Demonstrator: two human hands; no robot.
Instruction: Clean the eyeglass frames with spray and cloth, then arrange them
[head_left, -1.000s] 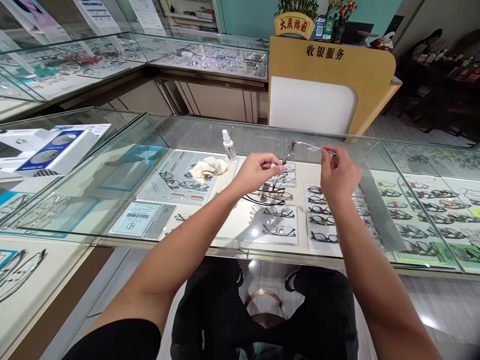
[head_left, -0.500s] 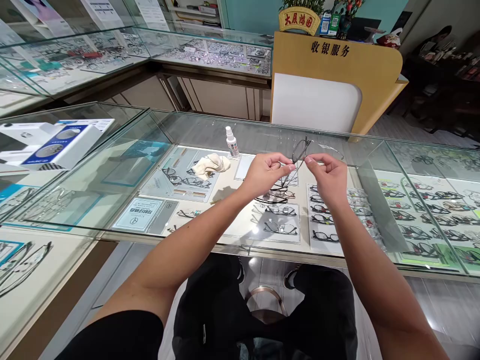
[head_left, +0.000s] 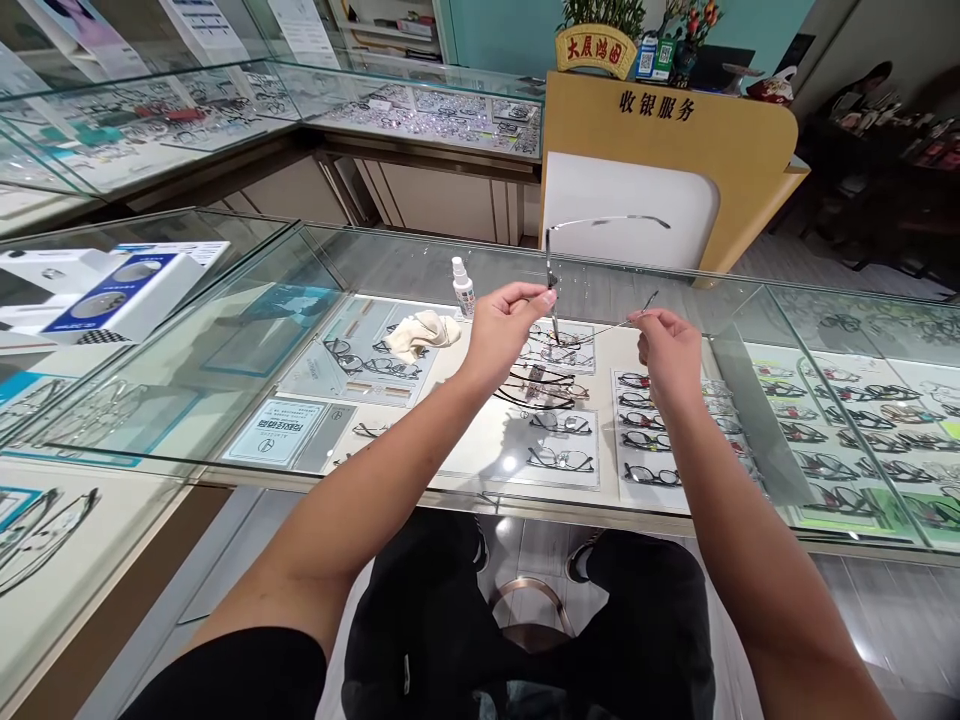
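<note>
A pair of thin-framed glasses (head_left: 550, 265) is held up over the glass counter, its front turned edge-on and its temples pointing right. My left hand (head_left: 508, 325) pinches the front of the frame between thumb and fingers. Near the tip of the lower temple, my right hand (head_left: 669, 350) is closed on it with thumb and forefinger. The upper temple stretches free above. Left of my hands, a white spray bottle (head_left: 463, 290) stands on the counter beside a crumpled cream cloth (head_left: 424, 334).
The glass display counter (head_left: 420, 482) holds rows of eyeglasses (head_left: 651, 473) beneath its top. White and blue boxes (head_left: 112, 290) are at the left. Beyond stands a yellow cashier desk (head_left: 750, 135) with a plant and signs. My legs (head_left: 525, 620) are below the counter edge.
The glasses have turned so their front is edge-on and the temples point right. My left hand has moved left, and my right hand has shifted slightly right, widening the gap between them.
</note>
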